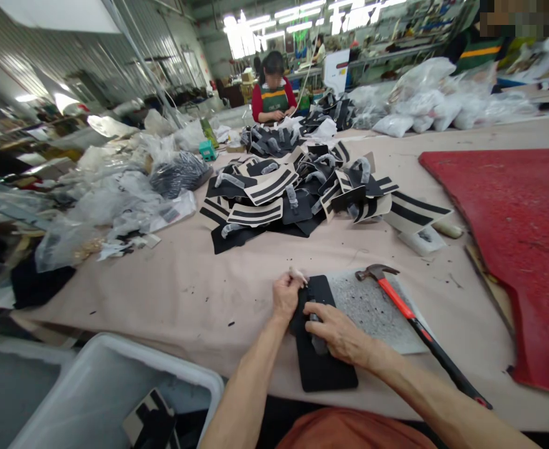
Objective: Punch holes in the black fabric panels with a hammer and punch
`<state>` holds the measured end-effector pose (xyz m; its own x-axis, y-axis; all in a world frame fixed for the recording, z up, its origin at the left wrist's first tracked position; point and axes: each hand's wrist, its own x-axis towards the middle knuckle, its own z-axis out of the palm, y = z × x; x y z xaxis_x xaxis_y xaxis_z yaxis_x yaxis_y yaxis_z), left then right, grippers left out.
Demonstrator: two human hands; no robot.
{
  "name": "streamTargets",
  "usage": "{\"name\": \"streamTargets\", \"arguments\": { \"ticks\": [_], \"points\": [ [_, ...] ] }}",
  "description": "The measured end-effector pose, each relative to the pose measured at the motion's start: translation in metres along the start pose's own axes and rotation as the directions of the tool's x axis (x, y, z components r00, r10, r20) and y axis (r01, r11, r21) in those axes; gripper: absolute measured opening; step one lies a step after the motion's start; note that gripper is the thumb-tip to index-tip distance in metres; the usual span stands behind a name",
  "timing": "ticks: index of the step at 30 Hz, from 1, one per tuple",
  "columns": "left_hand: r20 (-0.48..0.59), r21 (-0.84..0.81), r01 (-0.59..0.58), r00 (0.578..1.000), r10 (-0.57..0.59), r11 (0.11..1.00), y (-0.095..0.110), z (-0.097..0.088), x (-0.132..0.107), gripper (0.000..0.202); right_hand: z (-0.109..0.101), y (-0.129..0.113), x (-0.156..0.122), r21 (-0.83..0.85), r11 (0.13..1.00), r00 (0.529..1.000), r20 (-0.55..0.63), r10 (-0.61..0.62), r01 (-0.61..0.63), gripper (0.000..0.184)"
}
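A black flat panel (328, 368) lies lengthwise in front of me on the table. On it is a dark strap in clear plastic wrap (319, 344). My right hand (337, 330) reaches over the panel, its fingers closed around the wrapped strap. At the panel's far left corner my left hand (286, 296) is closed in a pinch, with something small and whitish (297, 274) at its fingertips that I cannot make out. Just right of the panel is a grey speckled slab (365, 312). A claw hammer (398, 299) with a red and black handle lies across it.
Beyond my hands is a pile of black and cream striped panels (269, 187). Plastic bags (106, 181) crowd the left. A red sheet (512, 249) covers the right side. A grey bin (115, 349) stands at lower left. A person (274, 93) sits across the table.
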<state>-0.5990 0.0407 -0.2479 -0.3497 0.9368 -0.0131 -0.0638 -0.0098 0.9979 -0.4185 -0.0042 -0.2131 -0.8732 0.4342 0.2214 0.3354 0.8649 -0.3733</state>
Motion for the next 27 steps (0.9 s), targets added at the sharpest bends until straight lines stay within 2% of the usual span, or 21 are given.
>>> {"name": "streamTargets", "arguments": {
  "ticks": [2,4,7,9,12,14,17,22,25,27],
  "points": [
    [-0.2,-0.262,0.112,0.965,-0.167,0.959,0.001,-0.007,0.007,0.037,-0.002,0.0,-0.002,-0.115,0.993,0.999,0.014,0.03,-0.028,0.036],
    [-0.284,-0.374,0.099,0.934,-0.216,0.922,0.006,-0.02,0.007,0.042,-0.012,-0.006,0.001,-0.264,0.962,0.997,0.017,0.078,-0.071,0.028],
    [-0.373,-0.358,-0.022,0.92,-0.121,0.934,0.024,-0.047,-0.003,0.039,-0.039,-0.021,0.024,-0.404,0.9,0.983,0.019,0.184,-0.161,0.016],
    [-0.477,-0.325,-0.127,0.878,-0.047,0.937,0.043,-0.065,-0.013,0.035,-0.064,-0.029,0.047,-0.434,0.867,0.956,0.041,0.291,-0.246,0.014],
    [-0.569,-0.227,-0.231,0.82,0.064,0.946,0.067,-0.086,-0.027,0.03,-0.098,-0.036,0.075,-0.415,0.8,0.869,0.043,0.493,-0.433,0.018],
    [-0.568,-0.15,-0.234,0.816,0.11,0.961,0.072,-0.092,-0.036,0.027,-0.11,-0.036,0.082,-0.364,0.746,0.795,0.024,0.607,-0.558,0.03],
    [-0.495,-0.041,-0.156,0.861,0.115,0.987,0.061,-0.088,-0.046,0.026,-0.102,-0.034,0.072,-0.273,0.684,0.714,-0.014,0.7,-0.676,0.042],
    [-0.319,0.022,-0.021,0.947,0.027,1.0,0.036,-0.057,-0.057,0.026,-0.054,-0.026,0.04,-0.09,0.62,0.621,0.021,0.784,-0.779,0.042],
    [-0.221,0.006,0.006,0.975,-0.005,1.0,0.032,-0.035,-0.055,0.023,-0.032,-0.021,0.032,0.02,0.595,0.595,-0.001,0.804,-0.804,0.04],
    [-0.162,-0.003,0.016,0.987,-0.017,1.0,0.033,-0.023,-0.049,0.022,-0.024,-0.018,0.032,0.067,0.601,0.6,-0.041,0.799,-0.796,0.042]
  ]
}}
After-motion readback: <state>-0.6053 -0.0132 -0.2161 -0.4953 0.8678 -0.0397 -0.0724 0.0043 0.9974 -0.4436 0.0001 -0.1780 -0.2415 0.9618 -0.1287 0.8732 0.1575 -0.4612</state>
